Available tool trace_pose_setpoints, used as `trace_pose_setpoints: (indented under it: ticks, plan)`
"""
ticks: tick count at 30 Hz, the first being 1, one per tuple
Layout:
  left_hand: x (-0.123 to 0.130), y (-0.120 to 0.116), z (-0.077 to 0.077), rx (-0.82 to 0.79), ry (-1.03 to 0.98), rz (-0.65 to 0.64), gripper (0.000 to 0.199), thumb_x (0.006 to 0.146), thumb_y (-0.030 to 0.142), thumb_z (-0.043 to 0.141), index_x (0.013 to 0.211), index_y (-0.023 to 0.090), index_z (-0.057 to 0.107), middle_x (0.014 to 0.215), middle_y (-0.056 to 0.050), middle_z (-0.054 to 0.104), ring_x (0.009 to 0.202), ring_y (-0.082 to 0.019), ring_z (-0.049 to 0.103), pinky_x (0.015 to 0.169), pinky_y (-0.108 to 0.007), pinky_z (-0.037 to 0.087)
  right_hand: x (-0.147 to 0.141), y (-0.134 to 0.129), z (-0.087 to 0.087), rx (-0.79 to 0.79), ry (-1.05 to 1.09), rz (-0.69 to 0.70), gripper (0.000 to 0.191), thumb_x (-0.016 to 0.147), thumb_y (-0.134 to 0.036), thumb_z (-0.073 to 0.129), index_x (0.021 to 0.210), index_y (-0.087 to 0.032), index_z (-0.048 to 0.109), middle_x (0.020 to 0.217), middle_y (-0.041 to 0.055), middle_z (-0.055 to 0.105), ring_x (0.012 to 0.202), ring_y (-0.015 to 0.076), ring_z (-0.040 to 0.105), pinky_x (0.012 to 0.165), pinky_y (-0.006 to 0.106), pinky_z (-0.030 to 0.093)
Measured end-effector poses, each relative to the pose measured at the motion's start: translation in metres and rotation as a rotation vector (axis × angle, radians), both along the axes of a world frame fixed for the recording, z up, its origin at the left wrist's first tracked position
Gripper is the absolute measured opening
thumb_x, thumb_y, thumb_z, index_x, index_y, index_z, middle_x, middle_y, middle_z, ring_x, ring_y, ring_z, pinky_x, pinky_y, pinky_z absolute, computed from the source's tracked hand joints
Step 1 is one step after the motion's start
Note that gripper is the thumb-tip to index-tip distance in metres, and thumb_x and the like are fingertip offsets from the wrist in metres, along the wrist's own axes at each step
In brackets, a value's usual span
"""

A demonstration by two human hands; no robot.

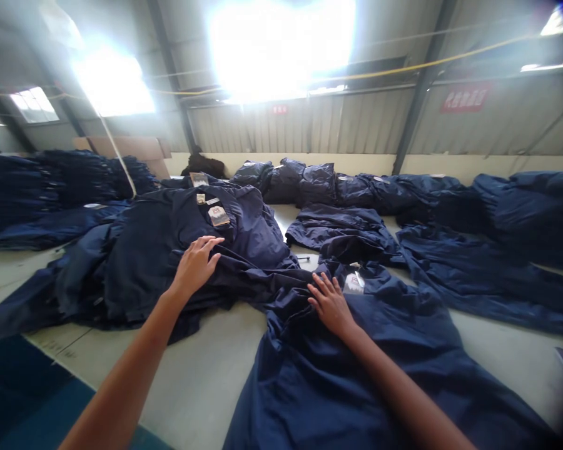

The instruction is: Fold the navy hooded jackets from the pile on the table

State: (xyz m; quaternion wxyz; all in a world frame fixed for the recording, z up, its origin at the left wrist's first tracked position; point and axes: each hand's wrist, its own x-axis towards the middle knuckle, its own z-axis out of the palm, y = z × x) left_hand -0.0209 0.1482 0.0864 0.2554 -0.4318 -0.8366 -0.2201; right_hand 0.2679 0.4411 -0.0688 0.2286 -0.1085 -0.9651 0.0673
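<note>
My left hand point(194, 265) lies on a heap of navy work jackets point(150, 262), its fingers curled over a fold of cloth. Paper tags point(218, 216) sit on the heap just beyond those fingers. My right hand point(331, 304) rests with spread fingers on a separate navy jacket point(309, 387) spread across the floor. A white tag point(354, 282) lies just past its fingertips. The two garments meet and overlap between my hands.
Stacks of folded navy garments point(75, 178) stand at the left. A row of puffed navy bundles point(309, 184) runs along the back wall. Another navy jacket point(478, 281) lies flat at the right on the pale floor point(201, 387). A blue mat point(23, 394) covers the lower left corner.
</note>
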Motion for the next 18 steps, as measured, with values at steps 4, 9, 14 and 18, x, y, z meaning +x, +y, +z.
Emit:
trace_pose_setpoints:
  ticks: [4,9,14,18]
  plan:
    - [-0.017,-0.049,-0.003,-0.031,0.012,0.373,0.059,0.092,0.034,0.065,0.149,0.02,0.055,0.16,-0.021,0.046,0.149,-0.042,0.045,0.122,-0.061,0.036,-0.007,0.002,0.001,-0.021,-0.033,-0.089,0.051,0.111,-0.037,0.037,0.156,-0.023,0.056,0.172,0.0094,0.038,0.163,0.0331,0.025,0.131,0.062,0.018]
    - [-0.04,-0.09,0.003,0.026,-0.291,0.431,0.087,0.08,0.056,0.079,0.148,0.012,0.049,0.142,-0.026,0.061,0.134,-0.044,0.06,0.112,-0.059,0.047,-0.023,-0.008,0.019,-0.02,0.051,0.046,0.053,0.111,-0.032,0.034,0.16,-0.023,0.051,0.173,0.008,0.037,0.162,0.0283,0.029,0.132,0.053,0.023]
    - [-0.046,-0.121,0.006,-0.163,-0.581,-0.112,0.092,0.058,0.055,0.089,0.139,0.022,0.061,0.134,-0.013,0.07,0.12,-0.032,0.068,0.098,-0.039,0.058,-0.042,-0.019,0.018,-0.091,-0.148,0.166,0.049,0.111,-0.034,0.036,0.153,-0.026,0.061,0.168,0.0065,0.047,0.159,0.029,0.037,0.13,0.051,0.028]
    - [-0.047,-0.128,0.028,-0.313,-0.544,-0.129,0.047,0.077,0.053,0.072,0.108,0.018,0.074,0.101,-0.005,0.078,0.093,-0.024,0.07,0.086,-0.033,0.059,-0.05,-0.017,0.0,-0.193,-0.261,0.081,0.05,0.11,-0.036,0.037,0.152,-0.026,0.062,0.164,0.0078,0.051,0.157,0.0296,0.039,0.13,0.053,0.026]
